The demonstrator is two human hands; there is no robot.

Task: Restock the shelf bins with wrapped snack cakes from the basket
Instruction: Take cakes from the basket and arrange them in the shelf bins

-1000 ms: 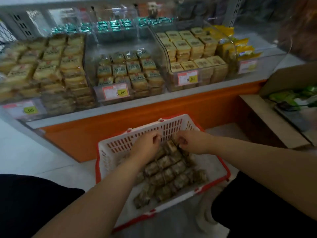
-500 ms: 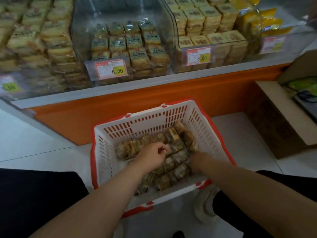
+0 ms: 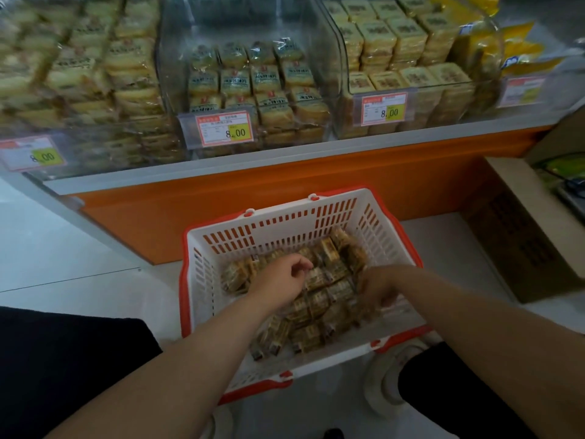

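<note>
A white basket with a red rim [image 3: 285,226] stands on the floor before the shelf. Several brown wrapped snack cakes [image 3: 319,308] lie piled inside it. My left hand [image 3: 280,280] hovers low over the left of the pile, fingers curled, and whether it pinches a wrapper is unclear. My right hand [image 3: 376,289] is blurred and reaches down into the right side of the pile, its fingers among the cakes. Above, clear shelf bins [image 3: 253,87] hold stacked pale wrapped cakes behind price tags.
An orange shelf base [image 3: 285,185] runs behind the basket. An open cardboard box [image 3: 522,232] stands at the right, close to the basket. White floor tiles [image 3: 79,248] lie to the left. My dark-clothed knees flank the basket at the bottom.
The view has tilted down and closer to the basket. Both hands went from the far end of the pile deeper into it; the right hand shifted right and blurs with motion.
</note>
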